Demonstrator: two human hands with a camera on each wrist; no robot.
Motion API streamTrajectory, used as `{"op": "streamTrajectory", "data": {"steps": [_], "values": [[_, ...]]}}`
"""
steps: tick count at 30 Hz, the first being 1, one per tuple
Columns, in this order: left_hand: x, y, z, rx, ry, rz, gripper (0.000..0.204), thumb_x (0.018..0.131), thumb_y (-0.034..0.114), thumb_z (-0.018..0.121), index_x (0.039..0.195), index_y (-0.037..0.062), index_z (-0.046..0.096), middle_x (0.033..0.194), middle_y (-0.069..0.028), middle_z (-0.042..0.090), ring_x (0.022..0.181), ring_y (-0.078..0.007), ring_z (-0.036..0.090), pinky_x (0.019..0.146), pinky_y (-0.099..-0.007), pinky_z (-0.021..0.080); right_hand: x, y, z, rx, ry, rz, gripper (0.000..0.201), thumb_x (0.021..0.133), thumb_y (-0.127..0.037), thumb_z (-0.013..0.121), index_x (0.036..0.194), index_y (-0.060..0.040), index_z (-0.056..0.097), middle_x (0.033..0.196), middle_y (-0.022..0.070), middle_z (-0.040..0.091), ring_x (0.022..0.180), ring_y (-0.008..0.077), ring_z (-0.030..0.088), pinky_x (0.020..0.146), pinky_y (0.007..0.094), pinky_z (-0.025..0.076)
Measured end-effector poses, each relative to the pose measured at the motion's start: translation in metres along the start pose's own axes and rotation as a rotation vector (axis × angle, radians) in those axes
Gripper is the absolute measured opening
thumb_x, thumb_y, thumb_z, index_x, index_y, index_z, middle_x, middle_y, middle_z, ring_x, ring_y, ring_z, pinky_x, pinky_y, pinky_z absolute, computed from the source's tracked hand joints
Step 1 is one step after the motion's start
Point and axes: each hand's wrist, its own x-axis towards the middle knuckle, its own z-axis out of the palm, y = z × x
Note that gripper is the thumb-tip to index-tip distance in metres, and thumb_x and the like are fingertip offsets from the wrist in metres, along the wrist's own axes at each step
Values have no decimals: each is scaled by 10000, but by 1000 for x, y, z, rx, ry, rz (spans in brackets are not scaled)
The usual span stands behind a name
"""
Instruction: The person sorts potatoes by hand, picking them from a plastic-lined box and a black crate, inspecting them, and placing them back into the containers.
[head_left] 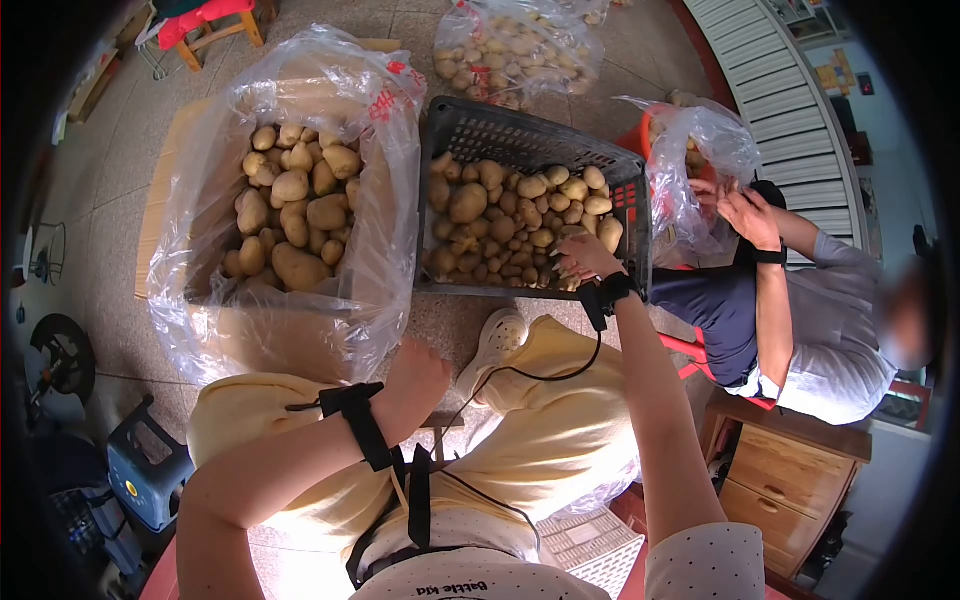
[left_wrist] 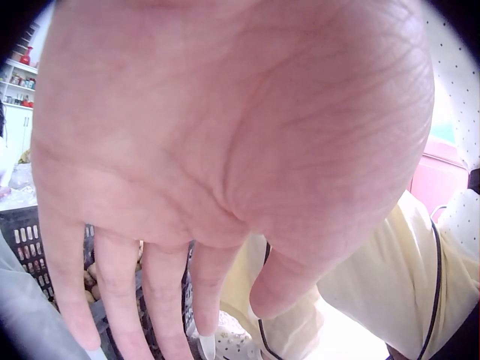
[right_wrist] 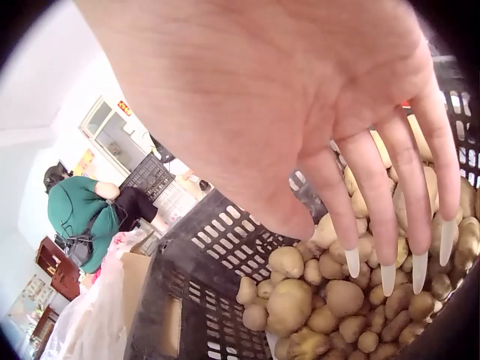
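My right hand (head_left: 588,254) reaches into the near right corner of a black plastic crate (head_left: 520,118). Its fingers stretch out loosely over potatoes (right_wrist: 345,297) of mixed sizes, and nothing shows in its grasp in the right wrist view. My left hand (head_left: 415,375) hovers near my left knee, between the crate and a plastic-lined cardboard box (head_left: 270,340). Empty and with relaxed fingers, it fills much of the left wrist view, palm toward the camera. Larger potatoes (head_left: 295,222) lie in the lined box, left of the crate.
Clear bags of potatoes (head_left: 515,60) stand behind the crate. At right, a seated person (head_left: 830,330) has both hands beside a plastic-lined orange container (head_left: 690,150). A blue stool (head_left: 150,470) is at lower left, a wooden cabinet (head_left: 785,480) at lower right.
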Motion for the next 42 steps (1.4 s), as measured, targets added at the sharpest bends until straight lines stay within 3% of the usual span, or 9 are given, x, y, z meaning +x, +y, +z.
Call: {"op": "streamTrajectory", "data": {"steps": [9,13,15,16,18,20,32,37,42], "values": [[-1,1,-2,15,-5,6,114,777,154,571,855,95,629,801,-43,617,835,-197,589,732,-342,422,1,5,5,-33,48,53,416,841,-383,565,1020,-11,618,792,73,677,568,153,607,497,257,480],[-1,1,0,6,28,6,122,774,150,566,862,93,627,795,-43,618,843,-202,588,740,-344,421,57,64,7,-4,-117,4,385,817,-362,584,905,4,663,746,88,684,559,180,626,533,290,509],[0,0,2,-22,25,-10,126,773,149,564,865,91,626,795,-44,619,847,-205,587,746,-345,420,91,89,13,-629,-164,-446,393,790,-350,596,839,31,680,717,123,682,572,218,652,562,343,528],[1,0,2,-22,10,-18,127,772,149,562,865,91,626,798,-47,620,853,-209,587,754,-347,419,83,74,16,-631,-166,-451,393,790,-350,596,839,31,680,717,123,682,572,218,652,562,343,528],[3,0,1,-26,-9,-33,129,771,149,560,865,90,627,800,-49,621,859,-213,586,762,-348,417,71,56,24,-401,-56,7,290,815,-283,573,949,-50,682,741,64,664,579,159,630,494,292,497],[5,0,-1,-15,-75,-36,131,771,151,560,867,91,628,805,-49,622,867,-216,585,773,-347,413,91,63,28,-520,-45,-190,300,807,-308,588,912,-51,703,709,57,673,548,176,625,491,306,500],[8,-9,-8,-16,-79,-107,106,764,146,577,839,89,624,789,-36,595,832,-196,565,753,-342,410,173,74,50,-693,-19,61,356,726,-333,726,796,11,666,663,83,647,519,189,596,487,326,496],[9,-8,-13,-66,-87,-122,131,759,147,583,859,73,624,796,-44,593,833,-199,564,755,-342,411,164,65,64,-849,-54,155,406,715,-303,734,1013,-32,687,942,148,697,861,268,679,781,376,547],[12,-11,-20,-112,-108,-139,177,761,147,582,903,53,630,817,-55,600,848,-206,566,779,-352,416,144,52,84,-899,-5,209,397,732,-246,702,1075,-48,674,1108,168,652,1061,304,619,905,399,499]]}}
